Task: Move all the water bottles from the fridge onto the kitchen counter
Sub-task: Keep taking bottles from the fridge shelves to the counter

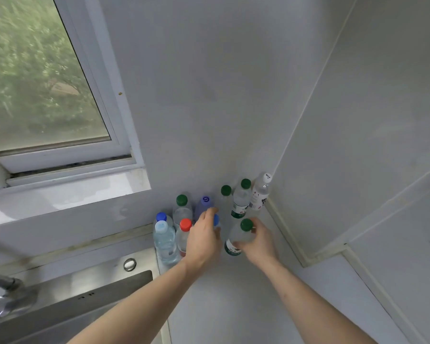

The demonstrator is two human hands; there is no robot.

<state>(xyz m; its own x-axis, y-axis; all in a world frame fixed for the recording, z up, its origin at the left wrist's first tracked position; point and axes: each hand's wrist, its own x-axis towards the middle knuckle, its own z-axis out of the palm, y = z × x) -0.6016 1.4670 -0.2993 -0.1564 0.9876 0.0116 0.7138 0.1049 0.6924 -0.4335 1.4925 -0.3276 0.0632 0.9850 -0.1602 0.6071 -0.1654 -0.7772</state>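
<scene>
Clear plastic is what you are dealing with, and the head view shows a cluster of it standing upright in the counter (233, 306) corner, at about 12 o'clock from your arms. Your right hand (257, 240) is curled around the shoulder of a green-capped bottle (238, 238), thumb on its near side, with the bottle tilted slightly toward you; whether its base is on the counter I cannot tell. Your left hand (204, 235) is wrapped over a blue-capped bottle (216, 220), most of which it hides, so only the cap edge shows at its 1 o'clock. At 9 o'clock from that hand stand a red-capped bottle (184, 234), a pale-blue-capped bottle (163, 240) and a dark-blue cap behind it; further back at 11 to 1 o'clock are more green caps, a purple cap and a white-capped bottle (260, 192) by the wall. The sink (85, 294) lies at 8 o'clock, just beside the group. Judging by the water inside, these bottles will feel moderately heavy and thin-walled, so they give under a squeeze; any condensation from the fridge would make them slick. Take them around the body below the shoulder rather than by the cap, and set each down flat, since a nudge in this tight group could topple a neighbour toward the sink.
</scene>
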